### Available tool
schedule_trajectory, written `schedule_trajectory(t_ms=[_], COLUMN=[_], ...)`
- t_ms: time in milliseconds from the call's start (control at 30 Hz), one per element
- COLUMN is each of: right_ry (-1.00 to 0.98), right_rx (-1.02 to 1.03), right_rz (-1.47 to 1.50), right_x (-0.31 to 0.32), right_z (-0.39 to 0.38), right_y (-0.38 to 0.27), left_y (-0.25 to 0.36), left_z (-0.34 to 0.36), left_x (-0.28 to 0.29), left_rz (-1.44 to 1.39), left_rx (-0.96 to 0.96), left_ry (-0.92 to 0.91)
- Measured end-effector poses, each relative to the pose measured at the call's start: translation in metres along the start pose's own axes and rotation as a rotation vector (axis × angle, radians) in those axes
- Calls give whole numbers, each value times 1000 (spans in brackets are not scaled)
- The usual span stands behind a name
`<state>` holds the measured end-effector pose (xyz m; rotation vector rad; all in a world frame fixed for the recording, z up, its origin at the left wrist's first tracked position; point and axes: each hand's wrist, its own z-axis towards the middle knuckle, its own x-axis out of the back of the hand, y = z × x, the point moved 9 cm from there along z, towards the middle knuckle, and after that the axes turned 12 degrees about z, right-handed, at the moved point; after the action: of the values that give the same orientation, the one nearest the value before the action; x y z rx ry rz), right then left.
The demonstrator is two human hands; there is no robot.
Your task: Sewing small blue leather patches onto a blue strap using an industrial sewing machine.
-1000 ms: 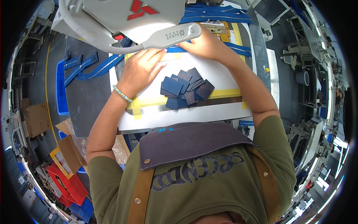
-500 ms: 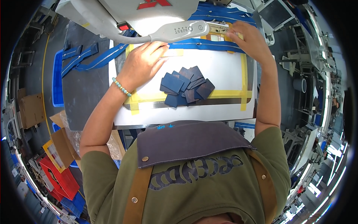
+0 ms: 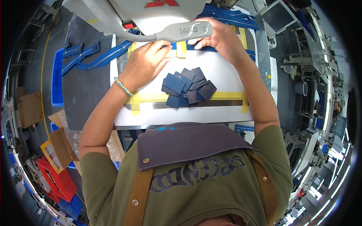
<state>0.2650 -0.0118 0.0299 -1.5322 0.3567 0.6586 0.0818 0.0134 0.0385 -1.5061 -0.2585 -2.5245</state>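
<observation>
A long blue zipper (image 3: 109, 56) runs across the work plate beneath the machine head. My left hand (image 3: 145, 62), with a beaded bracelet at its wrist, has its bent fingers pressed on the zipper. Further right, my right hand (image 3: 222, 40) curls over the same zipper, its fingers partly hidden behind the grey lamp head (image 3: 183, 32). Between the two hands a yellow tape piece (image 3: 181, 49) lies across the zipper's near edge. Dark blue and brownish flat patches (image 3: 188, 86) lie in a loose pile nearer to me, touched by neither hand.
The white machine head (image 3: 151, 13) overhangs the plate. More blue zippers (image 3: 230, 17) lie at the far right, and others spread leftward over the dark table (image 3: 90, 94). A blue bin (image 3: 57, 77) stands at its left edge. Yellow tape (image 3: 226, 96) marks the white sheet.
My right hand has moved left and nearer, from the yellow-edged plate at the right to the zipper near my left hand. The yellow tape piece now shows between the hands. My left hand stays nearly still.
</observation>
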Motion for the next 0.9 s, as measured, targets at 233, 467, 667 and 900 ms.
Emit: schedule_trajectory(t_ms=[233, 467, 667, 900], right_ry=[-38, -35, -33, -57], right_rx=[462, 490, 490, 554], right_rz=[-1538, -1534, -1532, -1532], right_x=[-28, -25, -27, -44], right_z=[-28, -26, -28, -20], right_y=[1, 5, 3, -5], left_y=[-2, -2, -1, -1], left_z=[0, -3, -3, -2], left_x=[-1, -6, -4, -2], left_rz=[-4, 28, 38, 11], left_rx=[14, -5, -11, -27], left_ry=[-31, -34, -21, -20])
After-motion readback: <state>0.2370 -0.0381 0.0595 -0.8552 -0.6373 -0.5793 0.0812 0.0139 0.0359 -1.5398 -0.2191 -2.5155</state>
